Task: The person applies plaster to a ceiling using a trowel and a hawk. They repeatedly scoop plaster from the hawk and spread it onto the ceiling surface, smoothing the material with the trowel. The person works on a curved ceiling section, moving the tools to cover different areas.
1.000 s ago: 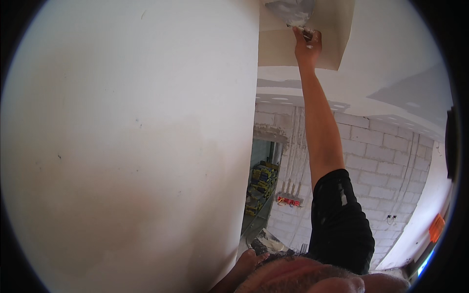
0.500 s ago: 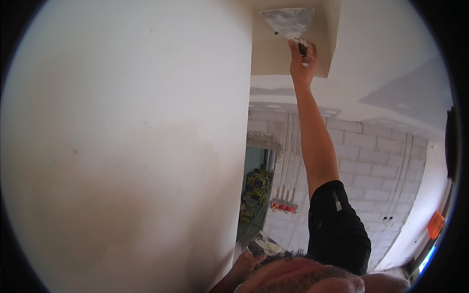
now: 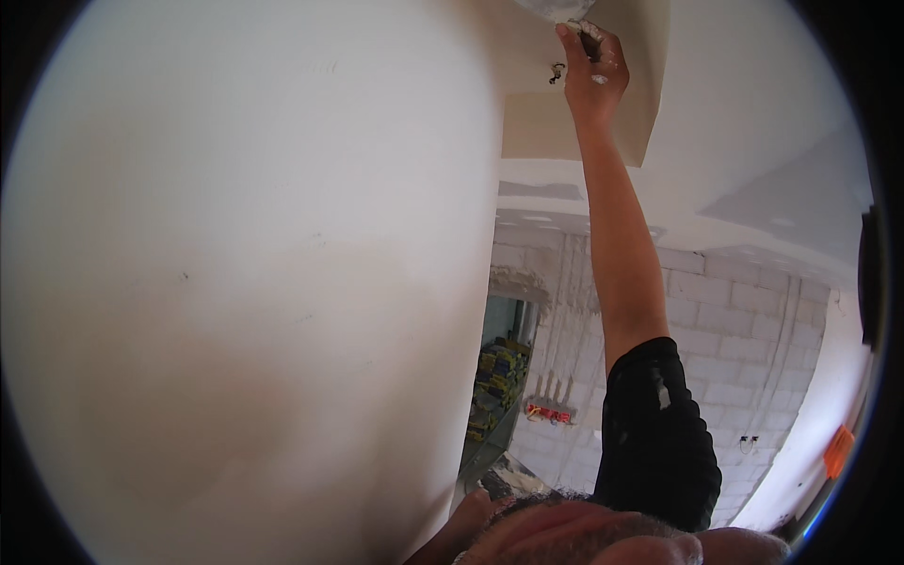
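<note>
My right hand (image 3: pixel 598 75) is raised high on an outstretched arm in a black sleeve. Its fingers are closed round the handle of a putty knife (image 3: pixel 556 8), whose wide, whitish-smeared blade lies against the beige surface overhead and is partly cut off by the upper edge. White spots of filler stick to this hand. Low down by the wall, my left hand (image 3: pixel 468 520) shows only in part. It grips a dark, flat plate (image 3: pixel 513 476) with pale filler on it; most of its fingers are hidden.
A large off-white wall (image 3: pixel 245 282) fills the left side. Short dark wires (image 3: pixel 556 73) poke out near my right wrist. Behind stand a grey block wall (image 3: pixel 716 320) with red socket boxes (image 3: pixel 549 412), and stacked bags (image 3: pixel 496 386) in a doorway. Orange material (image 3: pixel 838 452) hangs far right.
The putty knife and my right hand have moved upward in the picture, so less of the blade shows. The dark wires are now plainer beside the wrist. My left hand stays low by the wall.
</note>
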The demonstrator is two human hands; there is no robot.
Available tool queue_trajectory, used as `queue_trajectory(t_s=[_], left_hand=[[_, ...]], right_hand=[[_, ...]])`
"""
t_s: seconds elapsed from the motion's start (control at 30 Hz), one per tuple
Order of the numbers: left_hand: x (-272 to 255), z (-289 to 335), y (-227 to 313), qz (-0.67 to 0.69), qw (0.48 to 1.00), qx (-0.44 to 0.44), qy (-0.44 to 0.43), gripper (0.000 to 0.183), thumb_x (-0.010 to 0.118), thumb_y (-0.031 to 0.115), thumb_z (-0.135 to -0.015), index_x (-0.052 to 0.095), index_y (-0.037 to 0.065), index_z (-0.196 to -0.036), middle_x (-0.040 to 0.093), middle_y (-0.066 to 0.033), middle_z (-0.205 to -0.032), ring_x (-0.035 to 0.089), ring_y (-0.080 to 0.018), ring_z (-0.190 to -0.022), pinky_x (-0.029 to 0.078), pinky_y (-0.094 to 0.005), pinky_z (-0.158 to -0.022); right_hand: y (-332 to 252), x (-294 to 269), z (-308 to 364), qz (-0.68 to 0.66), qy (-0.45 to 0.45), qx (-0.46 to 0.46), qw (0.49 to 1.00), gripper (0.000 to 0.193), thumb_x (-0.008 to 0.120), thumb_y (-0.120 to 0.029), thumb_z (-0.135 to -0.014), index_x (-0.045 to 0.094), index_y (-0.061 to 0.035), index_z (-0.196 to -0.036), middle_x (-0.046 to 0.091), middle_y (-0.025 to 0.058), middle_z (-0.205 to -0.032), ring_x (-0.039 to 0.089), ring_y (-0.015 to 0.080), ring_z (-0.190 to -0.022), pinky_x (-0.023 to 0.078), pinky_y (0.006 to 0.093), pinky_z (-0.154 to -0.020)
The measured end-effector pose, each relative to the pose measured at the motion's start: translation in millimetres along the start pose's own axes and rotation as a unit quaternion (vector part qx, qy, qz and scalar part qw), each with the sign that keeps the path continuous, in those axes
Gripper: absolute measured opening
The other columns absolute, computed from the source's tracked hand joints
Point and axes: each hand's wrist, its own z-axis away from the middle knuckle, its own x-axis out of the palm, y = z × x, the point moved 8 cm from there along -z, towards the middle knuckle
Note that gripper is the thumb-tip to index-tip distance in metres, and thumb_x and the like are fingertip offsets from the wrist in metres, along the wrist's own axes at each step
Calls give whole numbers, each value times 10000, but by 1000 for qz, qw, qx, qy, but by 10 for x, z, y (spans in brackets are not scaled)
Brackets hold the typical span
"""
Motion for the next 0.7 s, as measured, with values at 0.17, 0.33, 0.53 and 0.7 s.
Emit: queue_trajectory(t_s=[0.17,0.33,0.53,0.7], left_hand=[[45,-31,-76,-102,992,70,-14,565,696,484,-922,630,-67,-814,518,-192,-685,563,-327,-658,435,-464,-644],[-30,46,123,-54,995,89,-3,569,707,486,-908,622,-55,-754,538,-173,-660,548,-278,-618,420,-443,-611],[-122,143,237,69,992,-102,-31,569,727,485,-884,612,-40,-696,574,-155,-643,546,-236,-608,421,-421,-601],[-88,73,144,1,1000,-9,-7,594,741,497,-872,576,-38,-675,554,-131,-644,538,-233,-607,431,-408,-609]], right_hand=[[-192,128,-48,-2,3,14,1000,380,842,-281,-833,696,-7,-1051,713,39,-910,651,113,-826,518,259,-783],[-292,204,-67,-41,-3,18,999,326,819,-244,-846,687,-11,-1032,701,39,-893,635,112,-806,513,261,-766],[-347,287,-67,-2,-14,-11,1000,200,757,-150,-893,691,-24,-1033,679,36,-864,592,109,-768,501,276,-731],[-417,349,-45,-5,-18,-11,1000,204,756,-157,-895,688,-19,-1030,686,45,-872,594,115,-771,501,282,-730]])
